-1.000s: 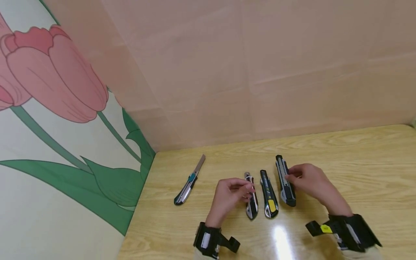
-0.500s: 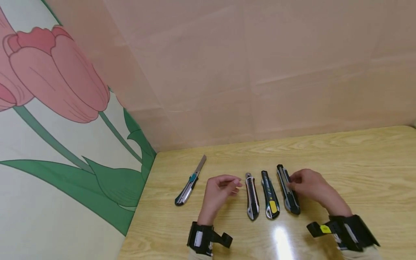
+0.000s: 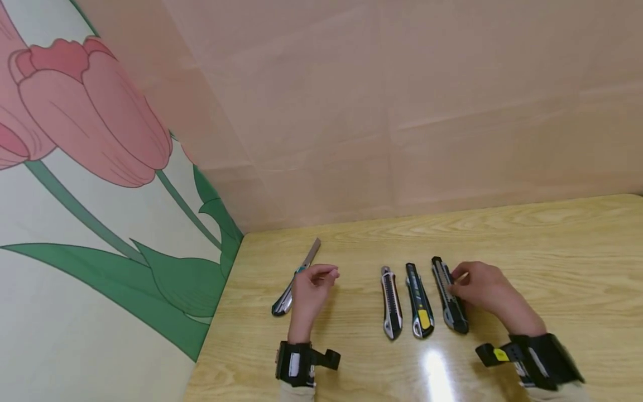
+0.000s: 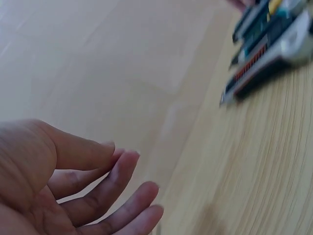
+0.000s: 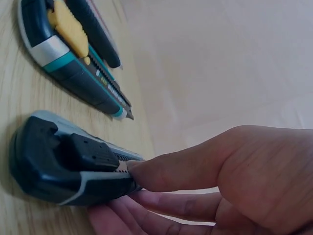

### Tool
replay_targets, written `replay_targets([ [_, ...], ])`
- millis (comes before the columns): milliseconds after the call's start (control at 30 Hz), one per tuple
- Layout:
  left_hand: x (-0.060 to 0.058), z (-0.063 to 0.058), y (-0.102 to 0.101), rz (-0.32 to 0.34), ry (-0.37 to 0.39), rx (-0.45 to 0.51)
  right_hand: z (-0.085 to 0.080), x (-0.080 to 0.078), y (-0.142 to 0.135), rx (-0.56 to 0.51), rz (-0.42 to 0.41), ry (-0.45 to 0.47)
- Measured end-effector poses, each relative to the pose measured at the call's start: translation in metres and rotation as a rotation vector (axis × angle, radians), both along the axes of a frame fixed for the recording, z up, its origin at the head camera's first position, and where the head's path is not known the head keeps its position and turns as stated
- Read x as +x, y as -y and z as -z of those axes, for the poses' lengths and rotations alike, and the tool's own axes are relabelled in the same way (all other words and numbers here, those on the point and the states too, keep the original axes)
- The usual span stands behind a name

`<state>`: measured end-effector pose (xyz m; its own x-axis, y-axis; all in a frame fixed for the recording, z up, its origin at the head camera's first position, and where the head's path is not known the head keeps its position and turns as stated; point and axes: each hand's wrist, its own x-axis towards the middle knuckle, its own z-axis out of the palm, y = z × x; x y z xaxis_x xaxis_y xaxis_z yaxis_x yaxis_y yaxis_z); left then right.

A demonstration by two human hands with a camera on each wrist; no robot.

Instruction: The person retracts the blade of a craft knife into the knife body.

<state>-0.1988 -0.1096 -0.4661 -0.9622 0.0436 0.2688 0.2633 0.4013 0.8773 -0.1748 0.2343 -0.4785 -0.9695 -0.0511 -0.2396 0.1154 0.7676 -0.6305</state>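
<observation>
A pinkish-beige sheet [image 3: 382, 111] spreads across the back, with big painted tulips [image 3: 95, 117] on the left wall. Below is the wood-grained counter [image 3: 552, 268]. The person's right hand [image 3: 482, 287] pinches a dark grey cutter [image 3: 449, 296] between thumb and fingers; this cutter lies at the right end of a row of three on the counter. The left hand [image 3: 310, 290] is raised, its fingers loosely curled and holding nothing, partly hiding a cutter with its blade out [image 3: 283, 302], well left of the row. Black straps [image 3: 296, 363] circle both wrists. The row's middle cutter [image 3: 419, 301] has a yellow slider; the left one [image 3: 391, 301] is black and silver.
</observation>
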Motion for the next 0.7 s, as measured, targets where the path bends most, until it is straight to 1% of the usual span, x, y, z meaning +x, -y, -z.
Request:
replay_targets([
  [67, -0.002, 0.0, 0.008, -0.056, -0.047, -0.066, 0.0, 0.0, -0.001, 0.009, 0.005, 0.004],
  [133, -0.004, 0.0, 0.016, -0.121, -0.068, -0.123, 0.001, -0.001, -0.002, 0.015, 0.005, 0.0],
  [233, -0.007, 0.001, 0.027, -0.188, -0.063, -0.143, 0.003, -0.002, -0.003, 0.028, 0.002, -0.015],
  [333, -0.01, 0.004, 0.037, -0.228, -0.06, -0.143, 0.004, -0.002, -0.004, 0.028, 0.0, -0.021],
  [433, -0.011, 0.007, 0.046, -0.282, -0.065, -0.148, 0.004, -0.002, -0.004, 0.037, 0.005, -0.028],
  [567, -0.011, 0.01, 0.057, -0.361, -0.033, -0.135, 0.001, -0.001, -0.004, 0.079, 0.023, -0.047],
  [633, -0.011, 0.01, 0.061, -0.397, 0.009, -0.127, -0.001, 0.0, -0.005, 0.094, 0.033, -0.061],
  [700, -0.013, 0.012, 0.065, -0.426, 0.056, -0.139, -0.002, 0.001, -0.005, 0.099, 0.037, -0.089],
])
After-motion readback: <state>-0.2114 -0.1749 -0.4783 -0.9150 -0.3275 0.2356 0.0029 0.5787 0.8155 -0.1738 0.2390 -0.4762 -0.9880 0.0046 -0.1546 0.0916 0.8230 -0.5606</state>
